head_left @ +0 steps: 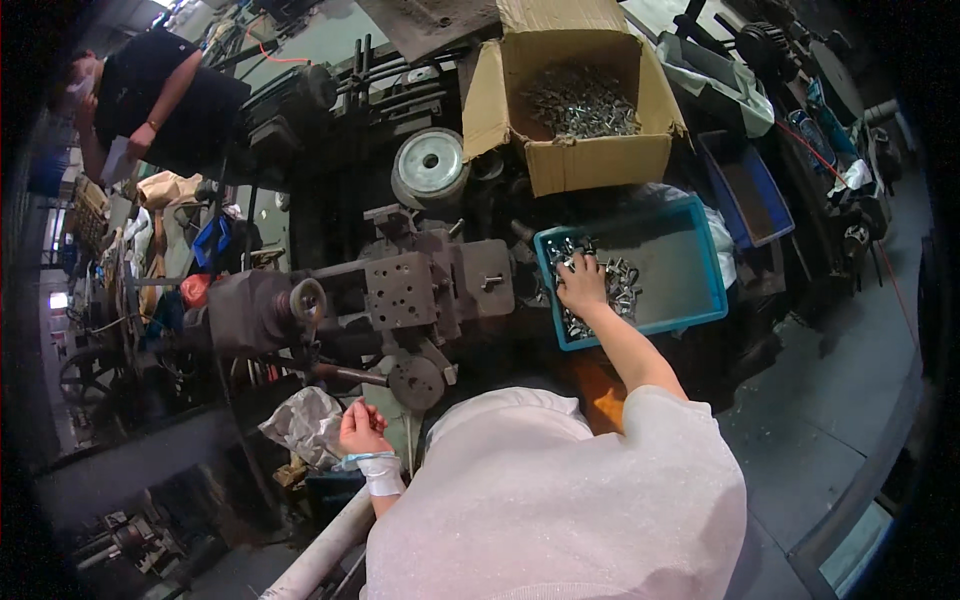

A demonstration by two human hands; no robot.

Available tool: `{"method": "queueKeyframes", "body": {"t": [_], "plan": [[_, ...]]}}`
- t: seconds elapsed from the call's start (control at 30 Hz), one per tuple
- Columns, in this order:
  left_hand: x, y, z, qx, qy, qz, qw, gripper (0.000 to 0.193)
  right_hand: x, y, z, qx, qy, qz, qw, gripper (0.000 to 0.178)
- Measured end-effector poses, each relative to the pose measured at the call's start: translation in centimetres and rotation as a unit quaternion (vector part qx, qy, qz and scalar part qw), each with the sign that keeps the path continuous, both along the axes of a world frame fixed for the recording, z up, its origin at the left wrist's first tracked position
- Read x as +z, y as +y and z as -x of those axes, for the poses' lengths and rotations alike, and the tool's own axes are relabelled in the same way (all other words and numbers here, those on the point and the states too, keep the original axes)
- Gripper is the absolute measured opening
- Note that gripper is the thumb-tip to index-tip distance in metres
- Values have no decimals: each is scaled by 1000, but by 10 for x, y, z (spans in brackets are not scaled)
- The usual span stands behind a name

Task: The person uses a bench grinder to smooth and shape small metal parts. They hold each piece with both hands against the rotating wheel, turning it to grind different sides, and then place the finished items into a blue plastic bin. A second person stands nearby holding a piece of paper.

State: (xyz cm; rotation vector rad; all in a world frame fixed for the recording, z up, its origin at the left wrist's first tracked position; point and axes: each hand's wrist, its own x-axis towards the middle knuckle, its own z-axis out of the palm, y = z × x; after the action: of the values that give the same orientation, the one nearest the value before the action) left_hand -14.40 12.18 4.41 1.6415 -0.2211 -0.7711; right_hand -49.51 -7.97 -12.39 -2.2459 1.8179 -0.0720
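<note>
My right hand (pixel 583 286) reaches into a teal plastic bin (pixel 668 262), its fingers apart and touching a pile of small shiny metal parts (pixel 624 287). The parts lie in the left half of the bin; whether one is between my fingertips cannot be made out. Low at the left, my left hand (pixel 363 430) has its fingers curled, and what they hold, if anything, is hidden. It is beside a crumpled pale plastic bag (pixel 305 427) and below a round metal disc (pixel 416 383) on the machine. One small metal part (pixel 492 282) lies on the machine's flat plate (pixel 482 300).
Behind the bin stands an open cardboard box (pixel 600 165) of similar metal parts. A blue tray (pixel 745 195) is to its right. The machine's drilled block (pixel 400 291) and round spindle (pixel 308 299) extend leftward. Another person (pixel 165 95) stands at the far left.
</note>
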Motion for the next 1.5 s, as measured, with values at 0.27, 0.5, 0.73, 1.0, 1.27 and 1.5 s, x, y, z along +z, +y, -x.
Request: {"method": "queueKeyframes", "body": {"t": [0.27,0.5,0.73,1.0,1.27,1.5], "plan": [[7,4,0,16,-18,32,999,15,1,5,14,40,3,44,998,29],[4,15,1,33,-11,31,999,14,1,10,6,22,38,48,998,33],[7,7,-3,22,-18,49,998,12,-12,16,13,33,-27,84,996,39],[9,15,0,36,-15,51,998,15,-20,7,22,28,-93,59,994,23],[-1,12,-8,24,-42,54,997,17,-37,-11,56,-148,-485,-93,857,28],[8,10,-3,21,-19,54,998,17,18,11,73,-254,-790,-376,413,22]]}}
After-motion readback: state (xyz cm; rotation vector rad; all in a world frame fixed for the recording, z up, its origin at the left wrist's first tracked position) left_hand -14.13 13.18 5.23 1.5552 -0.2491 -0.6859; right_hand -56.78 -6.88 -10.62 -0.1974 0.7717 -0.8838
